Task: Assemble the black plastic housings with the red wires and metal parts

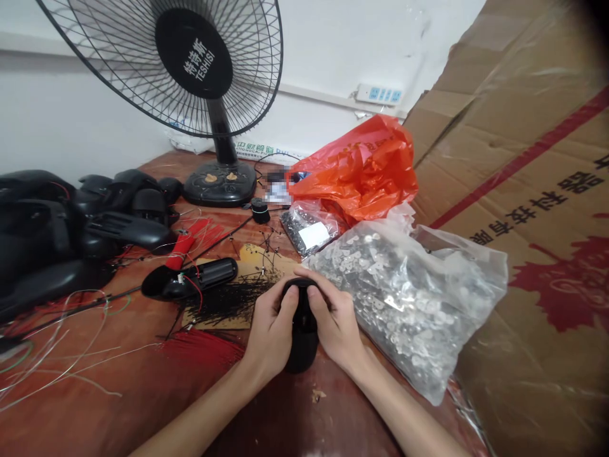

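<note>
Both of my hands are wrapped round a black plastic housing (302, 346), held upright in front of me over the table. My left hand (275, 320) grips its left side and my right hand (339, 317) its right, with both thumbs pressed on the upper part. The fingers behind it are hidden. Left of my hands lies a similar black housing (219, 273) with an open slot and thin red wires. Beside it, many short black wires (228, 301) lie on a piece of cardboard. A bunch of red wires (204, 348) is near my left wrist.
A clear bag of small metal pieces (404, 304) lies close to my right hand. Behind are an orange plastic bag (356, 171), a small bag of dark parts (304, 231) and a fan (223, 181). Black housings (47, 235) pile up left; a cardboard box (533, 184) stands right.
</note>
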Demonstrator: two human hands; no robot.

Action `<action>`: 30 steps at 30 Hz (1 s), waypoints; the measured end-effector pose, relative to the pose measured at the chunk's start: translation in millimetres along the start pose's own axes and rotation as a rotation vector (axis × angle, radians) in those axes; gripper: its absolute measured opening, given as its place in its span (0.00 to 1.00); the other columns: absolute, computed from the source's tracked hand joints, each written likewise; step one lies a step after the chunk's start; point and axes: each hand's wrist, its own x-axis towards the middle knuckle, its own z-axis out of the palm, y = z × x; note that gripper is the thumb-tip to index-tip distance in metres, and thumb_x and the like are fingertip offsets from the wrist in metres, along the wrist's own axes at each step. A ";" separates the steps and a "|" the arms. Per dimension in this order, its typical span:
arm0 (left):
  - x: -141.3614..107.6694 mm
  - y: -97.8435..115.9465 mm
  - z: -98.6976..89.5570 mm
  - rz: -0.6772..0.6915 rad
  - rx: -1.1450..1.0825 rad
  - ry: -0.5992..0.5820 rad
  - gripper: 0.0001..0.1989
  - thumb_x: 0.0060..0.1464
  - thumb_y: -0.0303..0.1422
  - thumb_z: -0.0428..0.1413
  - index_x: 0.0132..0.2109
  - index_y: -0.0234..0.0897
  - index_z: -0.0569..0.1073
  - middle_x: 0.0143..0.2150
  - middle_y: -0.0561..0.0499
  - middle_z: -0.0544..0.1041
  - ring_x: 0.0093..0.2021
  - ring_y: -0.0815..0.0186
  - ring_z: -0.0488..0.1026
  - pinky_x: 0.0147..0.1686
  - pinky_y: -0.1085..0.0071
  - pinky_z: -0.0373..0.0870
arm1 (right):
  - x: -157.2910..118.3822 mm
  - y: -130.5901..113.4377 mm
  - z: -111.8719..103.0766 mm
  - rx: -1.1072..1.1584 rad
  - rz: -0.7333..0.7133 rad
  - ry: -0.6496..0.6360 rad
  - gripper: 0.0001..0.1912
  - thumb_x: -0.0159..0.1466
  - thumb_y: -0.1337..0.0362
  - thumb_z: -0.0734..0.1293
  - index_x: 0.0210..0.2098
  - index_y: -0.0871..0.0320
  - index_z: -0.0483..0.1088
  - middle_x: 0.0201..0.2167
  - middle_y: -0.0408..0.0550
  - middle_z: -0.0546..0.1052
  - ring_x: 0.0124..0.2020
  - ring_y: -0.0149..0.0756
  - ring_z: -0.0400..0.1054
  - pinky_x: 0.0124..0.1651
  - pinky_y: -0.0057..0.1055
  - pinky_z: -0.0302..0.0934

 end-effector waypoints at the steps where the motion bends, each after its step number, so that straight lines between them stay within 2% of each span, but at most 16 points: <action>1: -0.2 0.1 0.0 -0.004 0.009 0.005 0.17 0.65 0.39 0.49 0.47 0.33 0.77 0.42 0.49 0.80 0.39 0.64 0.74 0.41 0.73 0.69 | -0.2 0.3 0.0 -0.003 -0.003 0.002 0.18 0.72 0.62 0.59 0.58 0.52 0.71 0.53 0.47 0.78 0.51 0.39 0.74 0.53 0.34 0.68; 10: 0.5 -0.4 -0.1 0.012 0.003 -0.019 0.17 0.66 0.38 0.49 0.50 0.34 0.77 0.45 0.50 0.80 0.45 0.64 0.74 0.44 0.74 0.69 | -1.7 2.1 1.1 -0.016 -0.001 0.009 0.18 0.72 0.61 0.60 0.58 0.52 0.71 0.52 0.47 0.78 0.49 0.39 0.75 0.52 0.33 0.68; 16: 0.5 -3.7 -2.6 0.010 -0.030 -0.029 0.16 0.66 0.36 0.48 0.51 0.34 0.76 0.46 0.50 0.80 0.44 0.64 0.74 0.46 0.73 0.67 | -2.0 0.6 -1.3 -0.037 -0.001 -0.025 0.18 0.72 0.62 0.59 0.59 0.51 0.69 0.51 0.46 0.79 0.40 0.35 0.76 0.47 0.32 0.69; 18: -1.1 -3.3 -4.1 0.043 -0.017 -0.056 0.16 0.67 0.36 0.47 0.52 0.35 0.75 0.48 0.51 0.79 0.43 0.66 0.73 0.46 0.73 0.67 | -1.7 -0.3 -1.9 -0.034 -0.019 -0.025 0.18 0.72 0.62 0.58 0.59 0.51 0.69 0.52 0.46 0.78 0.43 0.35 0.75 0.51 0.33 0.68; 23: -6.6 1.4 -6.1 0.170 0.129 -0.088 0.15 0.67 0.36 0.49 0.56 0.39 0.72 0.50 0.52 0.78 0.41 0.69 0.74 0.46 0.75 0.66 | -1.8 -4.6 -3.3 0.022 -0.094 -0.033 0.20 0.73 0.63 0.56 0.62 0.50 0.66 0.57 0.45 0.74 0.57 0.36 0.69 0.62 0.33 0.60; 30: -10.5 -0.3 -5.4 0.207 0.239 -0.033 0.12 0.66 0.34 0.51 0.54 0.41 0.71 0.44 0.54 0.79 0.37 0.71 0.75 0.38 0.78 0.68 | -1.7 -13.1 -6.9 0.141 -0.037 -0.092 0.20 0.73 0.61 0.57 0.62 0.49 0.67 0.59 0.42 0.73 0.58 0.36 0.68 0.63 0.32 0.57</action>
